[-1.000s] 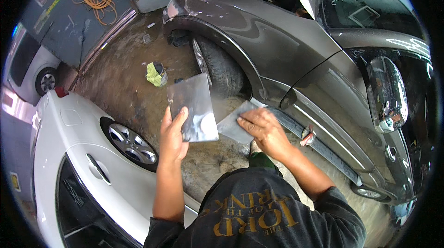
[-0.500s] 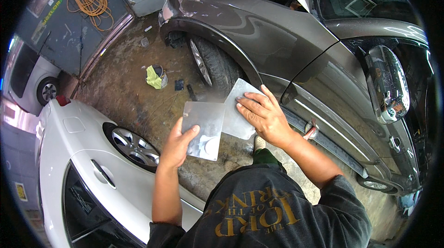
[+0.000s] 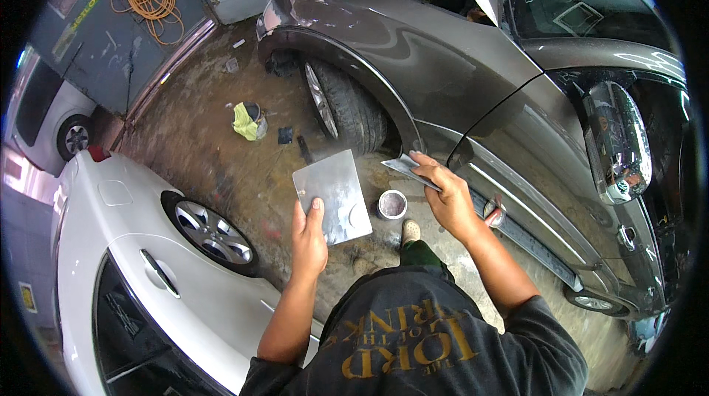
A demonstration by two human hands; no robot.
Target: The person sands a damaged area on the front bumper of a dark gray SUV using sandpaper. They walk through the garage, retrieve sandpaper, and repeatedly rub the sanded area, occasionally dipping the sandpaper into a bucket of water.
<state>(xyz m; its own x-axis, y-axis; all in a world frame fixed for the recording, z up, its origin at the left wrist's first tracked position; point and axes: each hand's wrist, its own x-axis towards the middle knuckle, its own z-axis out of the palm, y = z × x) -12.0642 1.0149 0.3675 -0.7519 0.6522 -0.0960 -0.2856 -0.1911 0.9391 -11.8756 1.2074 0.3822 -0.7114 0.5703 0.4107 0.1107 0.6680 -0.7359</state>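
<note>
My left hand [image 3: 311, 245] grips a square, flat metal putty plate [image 3: 338, 188] by its lower left edge, thumb across the face. A pale patch shows near the plate's lower right corner. In my right hand [image 3: 449, 200] is a second thin metal plate [image 3: 402, 166], tilted so it shows almost edge-on. The two plates are apart. Between them, lower down, a round tub [image 3: 392, 205] with greyish paste inside stands on the floor, close to my shoe [image 3: 411, 231].
A dark grey car [image 3: 473, 64] stands ahead and right, its front wheel [image 3: 343, 104] turned out. To the left is a white car [image 3: 148, 211]. On the floor lie a container with a yellow-green cloth [image 3: 245, 121] and a dark square piece [image 3: 285, 135]. An orange hose [image 3: 146, 1] hangs coiled.
My right hand has swung its plate away from the left one and turned it nearly edge-on. The left plate has tilted and shifted slightly right. The tub, hidden before, now shows.
</note>
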